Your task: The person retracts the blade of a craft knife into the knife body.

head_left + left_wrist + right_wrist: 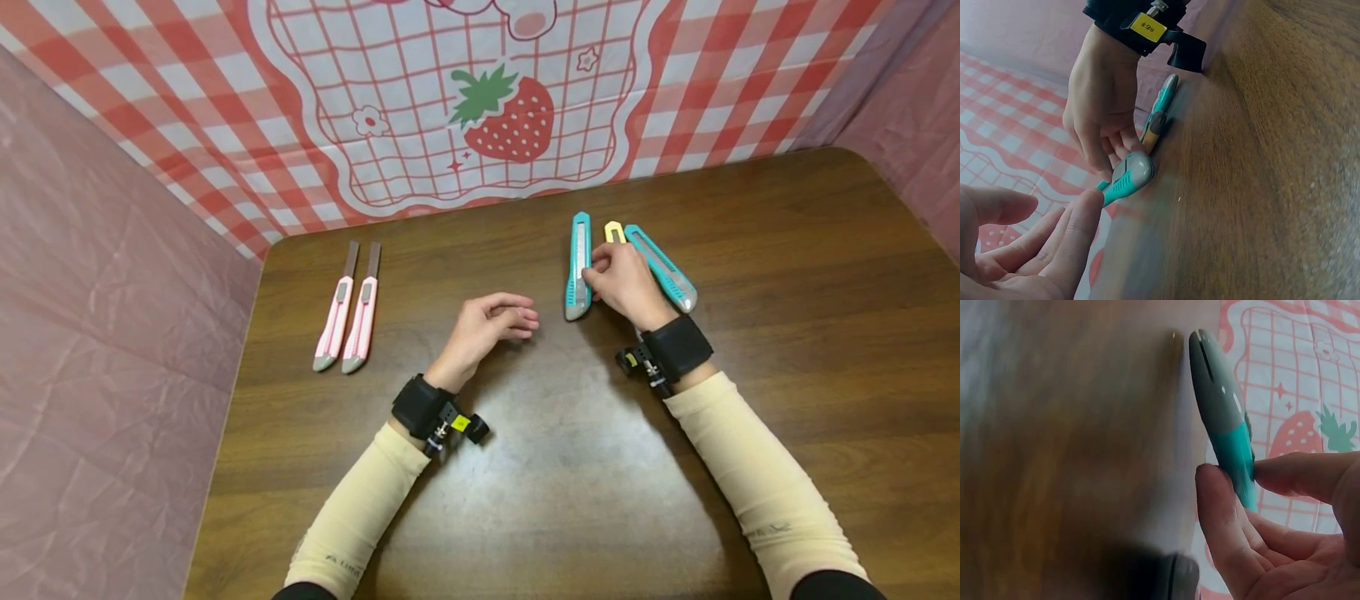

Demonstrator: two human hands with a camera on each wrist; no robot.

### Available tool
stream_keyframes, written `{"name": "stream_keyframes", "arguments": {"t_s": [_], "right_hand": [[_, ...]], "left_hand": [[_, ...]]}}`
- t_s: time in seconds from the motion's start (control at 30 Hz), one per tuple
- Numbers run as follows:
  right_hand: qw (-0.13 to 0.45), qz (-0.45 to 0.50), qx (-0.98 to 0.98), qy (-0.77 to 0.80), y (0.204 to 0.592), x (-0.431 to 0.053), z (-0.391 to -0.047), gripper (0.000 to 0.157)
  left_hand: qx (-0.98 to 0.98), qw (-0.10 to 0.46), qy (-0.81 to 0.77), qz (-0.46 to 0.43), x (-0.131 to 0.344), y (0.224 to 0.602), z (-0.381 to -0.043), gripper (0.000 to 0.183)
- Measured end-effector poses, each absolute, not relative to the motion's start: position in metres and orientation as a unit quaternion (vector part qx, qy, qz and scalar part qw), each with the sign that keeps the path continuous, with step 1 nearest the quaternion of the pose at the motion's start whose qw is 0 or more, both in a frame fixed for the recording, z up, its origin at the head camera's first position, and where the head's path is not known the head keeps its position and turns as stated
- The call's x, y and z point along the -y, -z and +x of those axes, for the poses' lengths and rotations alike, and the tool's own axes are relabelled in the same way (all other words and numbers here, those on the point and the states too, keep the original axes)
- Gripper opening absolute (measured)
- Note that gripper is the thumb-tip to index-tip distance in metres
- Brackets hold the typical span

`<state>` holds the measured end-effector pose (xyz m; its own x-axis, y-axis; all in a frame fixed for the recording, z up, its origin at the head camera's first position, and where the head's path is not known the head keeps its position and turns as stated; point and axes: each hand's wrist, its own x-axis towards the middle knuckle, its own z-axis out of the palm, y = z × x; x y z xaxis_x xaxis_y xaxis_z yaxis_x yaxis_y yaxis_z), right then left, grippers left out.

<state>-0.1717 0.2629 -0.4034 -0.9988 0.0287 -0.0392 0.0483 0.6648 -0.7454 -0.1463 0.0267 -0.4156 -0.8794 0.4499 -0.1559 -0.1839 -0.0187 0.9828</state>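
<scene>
A slim teal cutter — grey-ended — is pinched in the right hand.

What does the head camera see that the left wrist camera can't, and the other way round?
Only the head view shows the pink knives and cream sleeves.

Only the left wrist view shows the dark end of the yellow knife, which the right hand hides from the head view.

Both show the right hand holding a blue-green knife, the left hand, a second blue-green knife, part of the yellow knife, the table and the checked cloth.
</scene>
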Motion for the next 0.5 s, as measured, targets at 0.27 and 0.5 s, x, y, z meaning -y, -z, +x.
{"name": "stream_keyframes", "arguments": {"t_s": [0.27,0.5], "right_hand": [[0.034,0.026,-0.915,0.402,0.4045,-0.2693,-0.1738,0.032],[0.047,0.03,-0.918,0.392,0.4054,-0.2714,-0.1735,0.031]], "left_hand": [[-0.664,0.233,-0.704,0.097,-0.0279,0.417,-0.1469,0.028],[-0.667,0.241,-0.699,0.093,-0.0292,0.4169,-0.1462,0.026]]}}
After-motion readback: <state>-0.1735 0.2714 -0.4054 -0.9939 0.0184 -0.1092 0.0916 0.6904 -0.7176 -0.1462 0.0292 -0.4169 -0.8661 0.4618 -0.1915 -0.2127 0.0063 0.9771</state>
